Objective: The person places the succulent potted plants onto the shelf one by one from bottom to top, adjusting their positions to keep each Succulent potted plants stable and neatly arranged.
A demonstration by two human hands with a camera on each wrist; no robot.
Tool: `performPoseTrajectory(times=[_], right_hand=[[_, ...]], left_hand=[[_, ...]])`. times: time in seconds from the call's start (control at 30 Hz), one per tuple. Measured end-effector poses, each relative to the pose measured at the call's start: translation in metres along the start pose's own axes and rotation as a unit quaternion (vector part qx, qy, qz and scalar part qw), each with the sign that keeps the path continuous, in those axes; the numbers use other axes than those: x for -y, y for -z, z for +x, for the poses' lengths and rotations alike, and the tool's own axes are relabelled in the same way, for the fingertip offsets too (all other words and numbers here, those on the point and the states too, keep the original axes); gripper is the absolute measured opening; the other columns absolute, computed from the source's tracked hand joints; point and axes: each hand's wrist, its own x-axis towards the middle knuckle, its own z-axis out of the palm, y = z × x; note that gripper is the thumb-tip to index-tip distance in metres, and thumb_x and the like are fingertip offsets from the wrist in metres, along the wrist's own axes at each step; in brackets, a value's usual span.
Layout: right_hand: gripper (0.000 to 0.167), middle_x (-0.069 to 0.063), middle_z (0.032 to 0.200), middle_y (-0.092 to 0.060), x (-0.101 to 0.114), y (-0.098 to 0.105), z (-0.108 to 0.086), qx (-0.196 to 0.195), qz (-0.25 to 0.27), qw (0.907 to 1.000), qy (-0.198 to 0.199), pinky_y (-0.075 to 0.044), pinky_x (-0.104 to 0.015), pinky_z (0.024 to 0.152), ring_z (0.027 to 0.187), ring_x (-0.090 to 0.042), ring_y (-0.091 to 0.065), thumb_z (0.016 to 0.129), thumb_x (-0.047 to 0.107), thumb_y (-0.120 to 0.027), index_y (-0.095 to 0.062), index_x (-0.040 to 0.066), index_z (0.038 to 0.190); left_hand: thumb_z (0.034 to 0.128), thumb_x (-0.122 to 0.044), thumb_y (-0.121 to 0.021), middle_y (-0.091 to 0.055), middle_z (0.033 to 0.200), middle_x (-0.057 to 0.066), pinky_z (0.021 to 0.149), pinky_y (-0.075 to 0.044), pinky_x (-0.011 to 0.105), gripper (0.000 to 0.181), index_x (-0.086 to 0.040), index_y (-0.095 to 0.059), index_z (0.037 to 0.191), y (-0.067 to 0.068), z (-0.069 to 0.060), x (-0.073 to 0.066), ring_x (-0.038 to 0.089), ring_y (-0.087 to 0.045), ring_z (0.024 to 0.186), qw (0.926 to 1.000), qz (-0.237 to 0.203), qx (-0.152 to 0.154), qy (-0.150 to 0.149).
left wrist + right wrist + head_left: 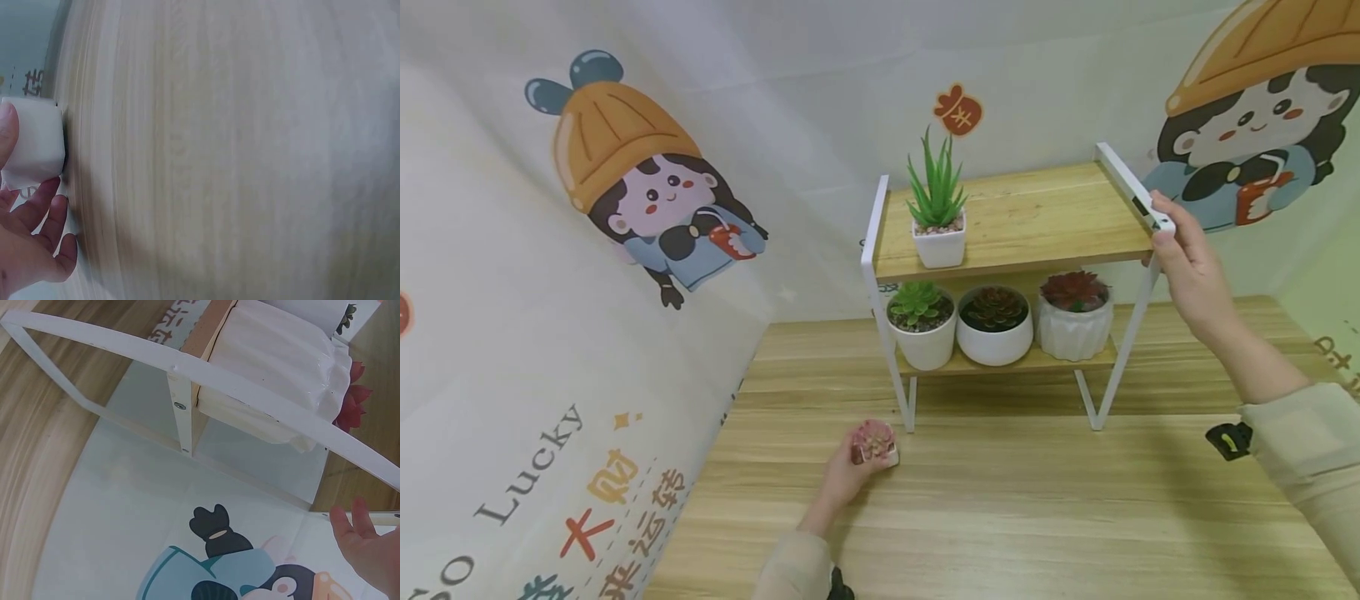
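My left hand (pixel 845 473) holds a small potted pink succulent (pixel 874 442) low over the table, left of the shelf's front leg. In the left wrist view, thumb and fingers are around its white pot (pixel 34 140); whether its base touches the wood I cannot tell. With my right hand (pixel 1195 279) I grip the right front corner of a two-tier shelf's white metal frame (pixel 1123 187). Only part of that hand (pixel 369 550) shows at the edge of the right wrist view. On the top board (pixel 1037 208) stands an aloe-like plant (pixel 938 200) in a square white pot.
The lower tier carries a green succulent (pixel 921 325), a dark succulent (pixel 995 325) and a red succulent (pixel 1075 315), each in a white pot. Behind the wooden table (pixel 1000 517) hangs a printed cloth (pixel 820 125). A black clip-like object (pixel 1228 439) lies by the right sleeve.
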Motion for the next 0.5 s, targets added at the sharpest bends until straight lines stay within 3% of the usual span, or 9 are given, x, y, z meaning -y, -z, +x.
performPoseTrajectory(times=[0.2, 0.37, 0.5], right_hand=[[0.043, -0.002, 0.150, -0.026, 0.000, 0.004, 0.000, 0.012, -0.017, 0.9997, -0.012, -0.032, -0.017, 0.078, 0.110, -0.006, -0.039, 0.099, 0.021, -0.033, -0.031, 0.021, 0.143], [0.044, -0.002, 0.148, -0.029, 0.000, 0.004, -0.001, 0.012, -0.016, 0.9997, -0.011, -0.032, -0.019, 0.075, 0.102, -0.006, -0.040, 0.099, 0.020, -0.033, -0.030, 0.021, 0.143], [0.044, 0.004, 0.142, -0.033, 0.000, 0.002, -0.001, 0.009, -0.013, 0.9998, -0.007, -0.032, -0.020, 0.073, 0.095, -0.006, -0.041, 0.099, 0.019, -0.033, -0.030, 0.021, 0.143]], left_hand=[[0.0744, -0.018, -0.075, -0.057, 0.117, 0.025, 0.092, -0.043, 0.045, 0.067, 0.003, -0.042, 0.128, -0.012, -0.006, -0.008, 0.035, -0.054, 0.108, 0.9994, -0.007, 0.022, -0.026], [0.0721, -0.013, -0.077, -0.060, 0.108, 0.021, 0.080, -0.049, 0.036, 0.069, 0.006, -0.042, 0.128, -0.021, -0.012, -0.022, 0.028, -0.058, 0.096, 0.9982, -0.028, 0.042, -0.034], [0.0696, -0.016, -0.079, -0.061, 0.108, 0.020, 0.078, -0.050, 0.033, 0.071, 0.005, -0.044, 0.128, -0.025, -0.013, -0.038, 0.025, -0.059, 0.094, 0.9979, -0.016, 0.045, -0.045]])
